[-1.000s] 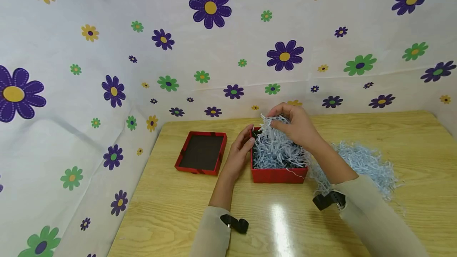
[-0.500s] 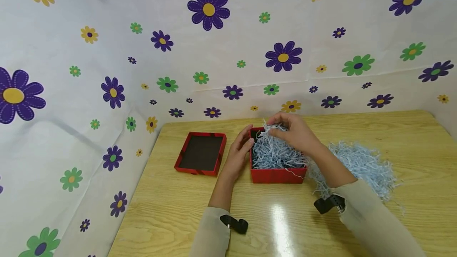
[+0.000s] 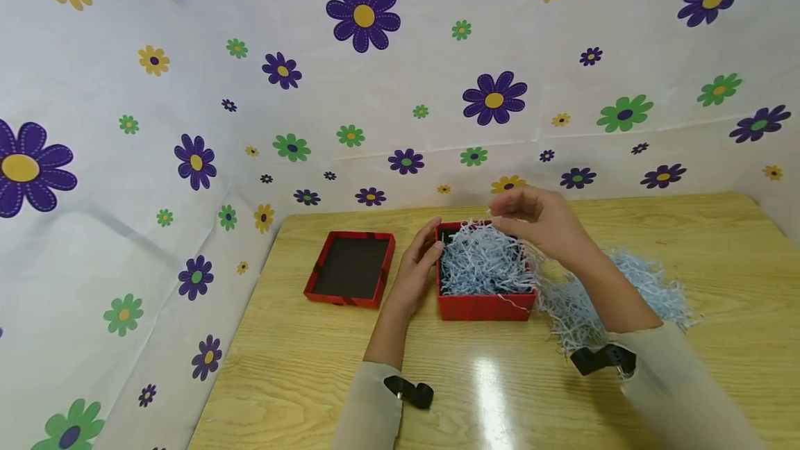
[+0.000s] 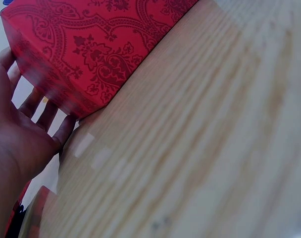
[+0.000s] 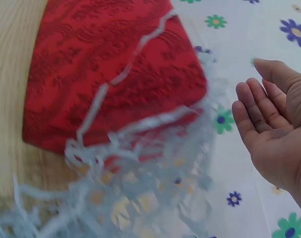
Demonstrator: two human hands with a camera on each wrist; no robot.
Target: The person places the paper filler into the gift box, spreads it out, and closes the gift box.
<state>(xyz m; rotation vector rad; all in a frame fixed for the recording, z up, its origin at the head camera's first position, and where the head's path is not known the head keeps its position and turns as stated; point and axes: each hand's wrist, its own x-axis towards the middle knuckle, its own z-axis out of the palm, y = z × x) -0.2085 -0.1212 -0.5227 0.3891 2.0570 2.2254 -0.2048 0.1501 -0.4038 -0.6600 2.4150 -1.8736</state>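
A red box [image 3: 486, 307] with a dark inside stands on the table, filled with pale blue shredded paper [image 3: 481, 262] that heaps up to the rim. My left hand [image 3: 415, 273] rests against the box's left side. In the left wrist view its fairly straight, spread fingers [image 4: 66, 130] touch the patterned red wall. Above the box's back right corner is my right hand [image 3: 550, 228], raised just off the paper. Seen from the right wrist, that palm [image 5: 274, 148] holds nothing and its fingers are loosely bent. Some paper strands hang over the box's right side.
Left of the box lies a shallow red lid [image 3: 350, 266], dark inside face up. A loose pile of shredded paper [image 3: 575, 318] spreads on the wooden table [image 3: 300, 380] at right, partly behind the right forearm. A flower-printed cloth [image 3: 412, 75] hangs close behind the table.
My right hand has pressed the shredded paper down into the box, let go of it and lifted away up and to the right. My left hand has stayed at the box's side.
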